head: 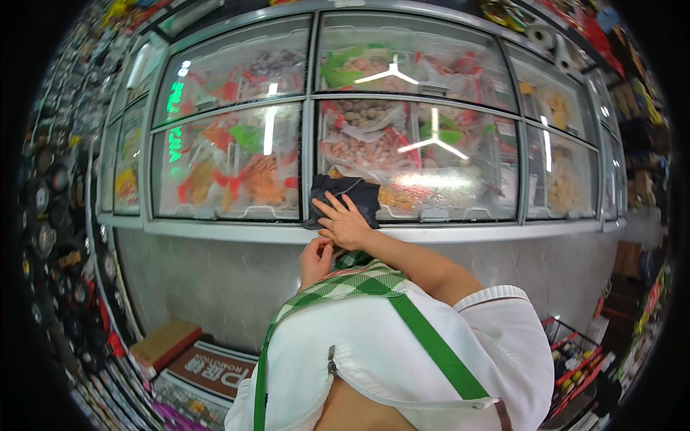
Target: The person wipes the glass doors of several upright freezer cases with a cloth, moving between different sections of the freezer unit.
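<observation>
My right hand (343, 221) lies with spread fingers on a folded dark cloth (360, 195), pressing it against a glass freezer lid (458, 186). The cloth covers the lid's lower left corner and part of the metal divider beside it. Just below, my left hand (317, 262) is curled at the front rail (259, 233) of the freezer, close to the green checked apron (345, 285). Its thumb and forefinger are together, and nothing shows between them. Bags of frozen food (364, 148) lie under the glass, which carries bright lamp reflections.
More glass lids (226, 161) extend left and right in metal frames. A grey front panel (205, 275) drops below the rail. At lower left are a cardboard box (166, 345) and a printed brown board (207, 369); a rack of packets (577, 366) stands at lower right. Stocked shelves (54, 188) line the left.
</observation>
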The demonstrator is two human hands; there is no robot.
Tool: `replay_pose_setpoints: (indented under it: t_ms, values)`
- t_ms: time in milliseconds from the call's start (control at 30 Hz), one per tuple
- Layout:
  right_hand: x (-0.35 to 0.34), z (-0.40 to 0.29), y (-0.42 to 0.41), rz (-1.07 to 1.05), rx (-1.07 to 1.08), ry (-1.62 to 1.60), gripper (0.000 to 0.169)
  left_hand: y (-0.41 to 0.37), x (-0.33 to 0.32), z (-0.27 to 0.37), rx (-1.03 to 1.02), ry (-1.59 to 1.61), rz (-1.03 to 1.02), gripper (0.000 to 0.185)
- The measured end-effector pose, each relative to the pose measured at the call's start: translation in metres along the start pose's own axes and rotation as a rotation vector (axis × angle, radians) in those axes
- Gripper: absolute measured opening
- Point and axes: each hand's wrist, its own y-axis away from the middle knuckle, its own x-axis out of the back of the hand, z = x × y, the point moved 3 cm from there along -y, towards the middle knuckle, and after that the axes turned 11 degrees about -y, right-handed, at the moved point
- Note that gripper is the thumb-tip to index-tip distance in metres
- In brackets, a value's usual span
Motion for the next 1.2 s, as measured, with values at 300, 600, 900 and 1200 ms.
replay_pose_setpoints:
  t_ms: [300, 600, 900, 1200]
  values:
    - [0.052, 0.099, 0.091, 0.329, -0.689, 0.321, 0.050, 0.005, 0.013, -0.023, -0.067, -0.042, -0.112, 0.013]
    - [0.122, 0.214, 0.305, 0.566, -1.432, 0.097, 0.068, -0.004, -0.006, -0.013, -0.127, -0.135, -0.221, 0.014]
    - [0.102, 0.164, 0.257, 0.755, -1.105, 0.138, 0.063, -0.019, -0.044, 0.034, -0.269, -0.264, -0.274, 0.015]
    - [0.129, 0.122, 0.268, 0.143, -0.712, 0.058, 0.029, -0.020, -0.050, 0.026, -0.319, -0.337, -0.288, 0.016]
